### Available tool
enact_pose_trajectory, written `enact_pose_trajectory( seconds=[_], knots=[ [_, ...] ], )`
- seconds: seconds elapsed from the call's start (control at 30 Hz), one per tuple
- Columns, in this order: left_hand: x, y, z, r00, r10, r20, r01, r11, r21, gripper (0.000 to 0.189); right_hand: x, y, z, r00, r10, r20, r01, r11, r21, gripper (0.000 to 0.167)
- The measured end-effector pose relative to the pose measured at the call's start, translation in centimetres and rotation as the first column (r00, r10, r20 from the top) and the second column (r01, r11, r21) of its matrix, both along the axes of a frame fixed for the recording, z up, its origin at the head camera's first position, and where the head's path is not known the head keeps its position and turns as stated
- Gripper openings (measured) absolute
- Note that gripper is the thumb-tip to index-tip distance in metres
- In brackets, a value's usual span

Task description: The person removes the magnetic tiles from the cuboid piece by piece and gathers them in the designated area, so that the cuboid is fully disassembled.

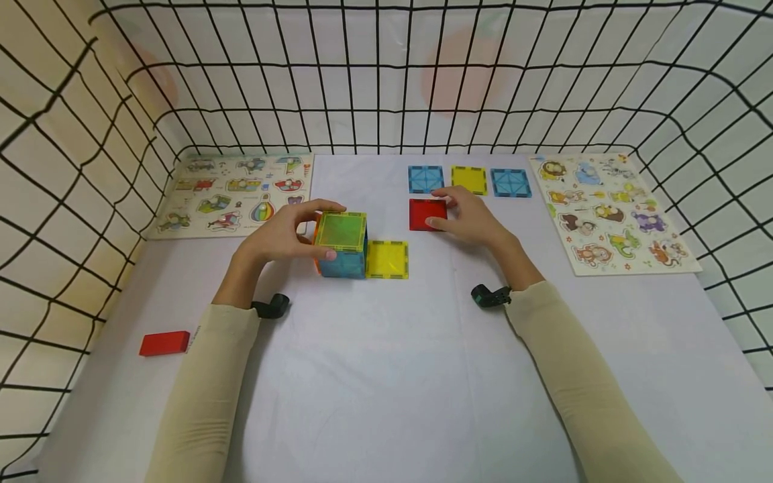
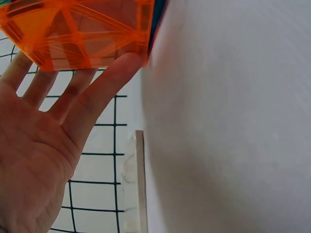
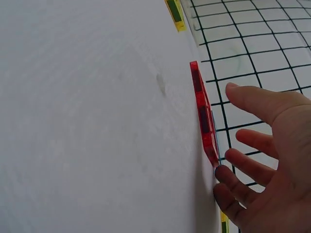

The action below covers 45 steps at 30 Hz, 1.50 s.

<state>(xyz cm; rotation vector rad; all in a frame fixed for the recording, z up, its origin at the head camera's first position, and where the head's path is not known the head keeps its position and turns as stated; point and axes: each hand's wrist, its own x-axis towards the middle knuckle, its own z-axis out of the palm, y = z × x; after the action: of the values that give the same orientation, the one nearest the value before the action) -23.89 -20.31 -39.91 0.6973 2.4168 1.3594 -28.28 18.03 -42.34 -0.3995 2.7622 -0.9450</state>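
A cube of translucent magnetic tiles [image 1: 343, 263] stands left of centre, with a yellow-green top, a blue front and an orange side [image 2: 97, 36]. My left hand [image 1: 280, 232] holds it from the left, thumb at the near face and fingers round the far side. Flat beside the cube lies a yellow tile [image 1: 387, 259]. My right hand [image 1: 475, 219] is at a red tile [image 1: 421, 216], its thumb over the tile's right part and fingertips by the far edge. From the right wrist, its fingers spread loosely along the red tile [image 3: 202, 111].
Behind the red tile lie a blue tile [image 1: 425, 179], a yellow tile [image 1: 469, 180] and another blue tile [image 1: 510, 182]. Picture puzzle boards lie at left [image 1: 208, 201] and right [image 1: 610, 215]. A red block [image 1: 164, 343] is near the left sleeve. Black wire mesh [image 1: 377, 111] borders the table.
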Motion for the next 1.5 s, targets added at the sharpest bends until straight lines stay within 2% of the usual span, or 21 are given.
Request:
enact_pose_trajectory(
  seconds=[0.2,0.47,0.7,0.9,1.5],
  knots=[
    [0.1,0.1,0.1,0.999,0.042,-0.035,-0.043,0.999,-0.016,0.070,0.5,0.4,0.6,0.999,-0.032,-0.026,0.031,0.998,-0.048,0.066],
    [0.1,0.1,0.2,0.998,0.062,-0.033,-0.062,0.998,-0.022,0.069,1.5,-0.8,1.4,0.995,0.054,-0.082,-0.064,0.990,-0.125,0.065],
    [0.1,0.1,0.3,0.997,0.071,-0.028,-0.072,0.997,-0.023,0.067,2.5,-2.5,1.4,0.986,0.152,-0.071,-0.158,0.983,-0.089,0.068],
    [0.1,0.1,0.3,0.997,0.077,-0.017,-0.077,0.997,-0.017,0.067,3.2,-3.7,1.2,0.968,0.238,-0.081,-0.244,0.967,-0.073,0.070],
    [0.1,0.1,0.2,0.997,0.072,-0.027,-0.072,0.997,-0.010,0.068,4.2,-5.2,0.8,0.952,0.299,-0.057,-0.304,0.948,-0.096,0.073]
  ],
)
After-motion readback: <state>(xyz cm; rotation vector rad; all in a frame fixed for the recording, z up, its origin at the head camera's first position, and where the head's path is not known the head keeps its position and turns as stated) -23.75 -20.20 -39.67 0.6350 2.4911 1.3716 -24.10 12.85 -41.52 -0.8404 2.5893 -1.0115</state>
